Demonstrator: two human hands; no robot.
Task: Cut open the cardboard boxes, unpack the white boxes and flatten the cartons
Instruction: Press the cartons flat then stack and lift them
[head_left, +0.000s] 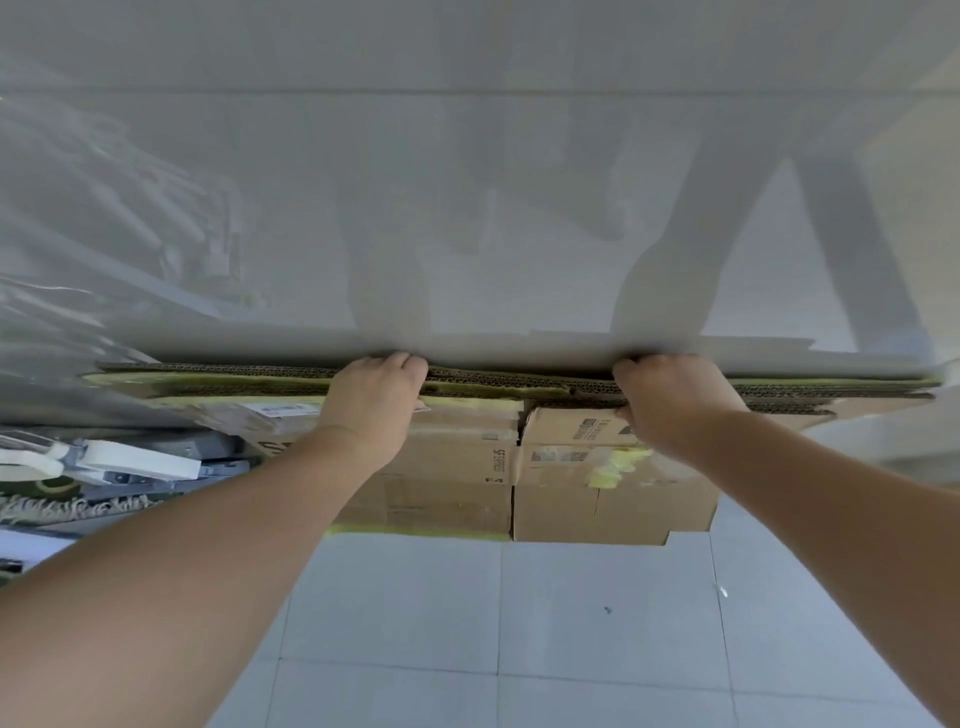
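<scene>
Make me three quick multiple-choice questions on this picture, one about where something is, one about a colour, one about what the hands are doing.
1. Where does the tape dispenser lie?
A. left of the cartons
B. right of the cartons
C. on top of them

2. What colour is the tape on the flattened cartons?
A. red
B. yellow-green
C. black

3. What are the left hand and right hand doing?
A. hanging idle
B. gripping the cartons' top edge
C. holding a knife

Answers: 1 A, it shows at the left edge; 2 B, yellow-green strips show; 3 B, fingers curl over the edge.
</scene>
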